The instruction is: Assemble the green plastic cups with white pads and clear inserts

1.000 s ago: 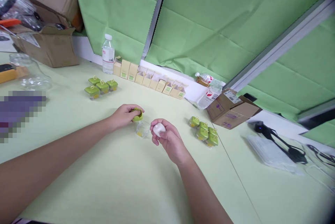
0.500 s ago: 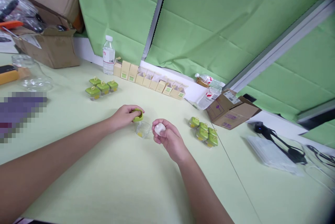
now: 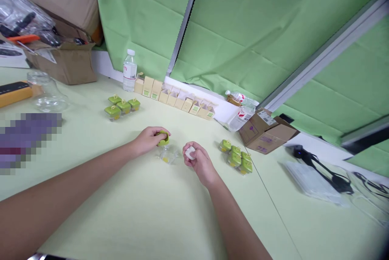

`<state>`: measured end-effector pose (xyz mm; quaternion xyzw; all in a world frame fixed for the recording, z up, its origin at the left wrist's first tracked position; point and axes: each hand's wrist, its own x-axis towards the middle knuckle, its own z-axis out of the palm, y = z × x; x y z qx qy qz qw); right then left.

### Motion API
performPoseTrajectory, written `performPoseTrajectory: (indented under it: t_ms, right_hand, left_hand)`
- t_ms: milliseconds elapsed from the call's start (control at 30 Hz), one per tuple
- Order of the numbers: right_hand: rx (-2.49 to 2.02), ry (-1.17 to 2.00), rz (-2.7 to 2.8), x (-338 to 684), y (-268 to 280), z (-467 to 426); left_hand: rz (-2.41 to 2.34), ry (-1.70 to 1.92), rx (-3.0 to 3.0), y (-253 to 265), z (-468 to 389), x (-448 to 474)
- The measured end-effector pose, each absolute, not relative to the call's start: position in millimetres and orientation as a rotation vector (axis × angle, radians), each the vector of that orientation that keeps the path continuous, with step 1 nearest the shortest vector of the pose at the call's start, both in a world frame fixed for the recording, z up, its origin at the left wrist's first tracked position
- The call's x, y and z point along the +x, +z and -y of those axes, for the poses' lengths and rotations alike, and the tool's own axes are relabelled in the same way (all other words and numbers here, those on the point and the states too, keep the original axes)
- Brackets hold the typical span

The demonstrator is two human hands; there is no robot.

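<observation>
My left hand (image 3: 148,140) pinches a small green lid (image 3: 163,138), tilted so its hollow underside shows. Just below the lid, a small clear container (image 3: 167,155) with a yellow mark stands on the table. To the right of it, my right hand (image 3: 200,163) is closed around a small white rounded piece (image 3: 190,153), whose exact kind I cannot make out. Similar small containers with green lids stand in two groups, one group (image 3: 123,107) behind my left hand and another group (image 3: 235,156) beyond my right hand.
Small open cardboard boxes (image 3: 173,97) line the back edge beside an upright water bottle (image 3: 129,70). Lying bottles (image 3: 241,118) and a carton (image 3: 266,132) are at the right. A glass vessel (image 3: 48,93) and a cluttered box (image 3: 67,63) stand left. A black cable device (image 3: 322,170) lies far right.
The view has shifted slightly, and most things appear a little lower. My right hand has drawn slightly rightward from the clear container with the white piece. My left hand still holds the green lid.
</observation>
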<state>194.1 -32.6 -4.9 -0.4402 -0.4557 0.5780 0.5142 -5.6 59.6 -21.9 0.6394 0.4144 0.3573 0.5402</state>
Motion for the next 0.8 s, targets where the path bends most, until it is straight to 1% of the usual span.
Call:
performPoseTrajectory:
  t_ms: [633, 800]
  right_hand:
    - [-1.083, 1.297, 1.084, 195.3, -2.8, 32.2]
    - [-1.059, 1.360, 1.034, 194.2, -3.5, 31.9]
  left_hand:
    - [-0.986, 0.834, 1.534, -21.2, -59.0, -6.6]
    - [-0.996, 0.836, 1.548, -18.8, -57.6, -7.3]
